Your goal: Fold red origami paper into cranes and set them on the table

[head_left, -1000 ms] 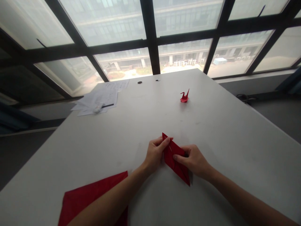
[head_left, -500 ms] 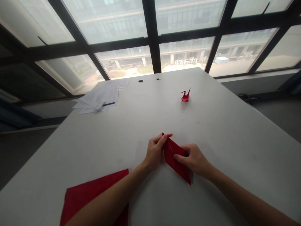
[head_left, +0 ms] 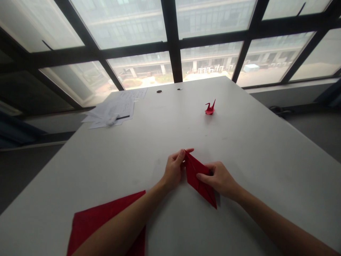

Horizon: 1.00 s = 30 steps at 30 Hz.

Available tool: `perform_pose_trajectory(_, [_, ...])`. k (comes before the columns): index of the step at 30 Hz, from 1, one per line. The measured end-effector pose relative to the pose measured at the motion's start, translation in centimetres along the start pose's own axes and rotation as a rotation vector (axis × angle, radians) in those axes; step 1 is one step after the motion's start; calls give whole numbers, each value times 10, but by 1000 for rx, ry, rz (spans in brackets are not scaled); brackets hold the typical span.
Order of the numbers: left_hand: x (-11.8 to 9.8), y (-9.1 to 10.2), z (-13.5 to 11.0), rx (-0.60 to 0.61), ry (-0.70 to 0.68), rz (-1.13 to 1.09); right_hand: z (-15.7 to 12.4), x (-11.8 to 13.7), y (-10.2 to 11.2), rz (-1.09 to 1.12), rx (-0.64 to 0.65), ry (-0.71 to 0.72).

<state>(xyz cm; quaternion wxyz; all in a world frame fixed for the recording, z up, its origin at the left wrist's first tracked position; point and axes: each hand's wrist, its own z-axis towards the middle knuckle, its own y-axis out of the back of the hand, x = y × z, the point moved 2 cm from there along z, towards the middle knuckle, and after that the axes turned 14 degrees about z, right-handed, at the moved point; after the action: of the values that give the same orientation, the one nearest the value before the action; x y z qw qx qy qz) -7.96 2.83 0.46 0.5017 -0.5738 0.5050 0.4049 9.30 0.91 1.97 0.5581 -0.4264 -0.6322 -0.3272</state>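
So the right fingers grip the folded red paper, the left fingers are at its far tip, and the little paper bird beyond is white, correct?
No: the head view shows the little paper bird is red, not white. The right fingers grip the folded red paper, and the left fingers are at its far tip.

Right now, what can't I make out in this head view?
All in the head view:
- Underside of the folded red paper: turned away; it also hides fingertips of the right hand.
- Left hand: grip on the paper's tip unclear, some fingers hidden.
- Red sheet: partly covered by the left forearm, cut off by the bottom edge.
- Writing on the white papers: too small and blurred.
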Motion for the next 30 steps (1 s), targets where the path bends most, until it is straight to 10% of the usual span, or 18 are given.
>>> perform_pose_trajectory(8, [-1,1,0,-76,-38,86,1,0,0,-10,33,-3])
perform_pose_trajectory(30, [-3,-3,-4,195,13,276,2,-4,3,-9,-42,24])
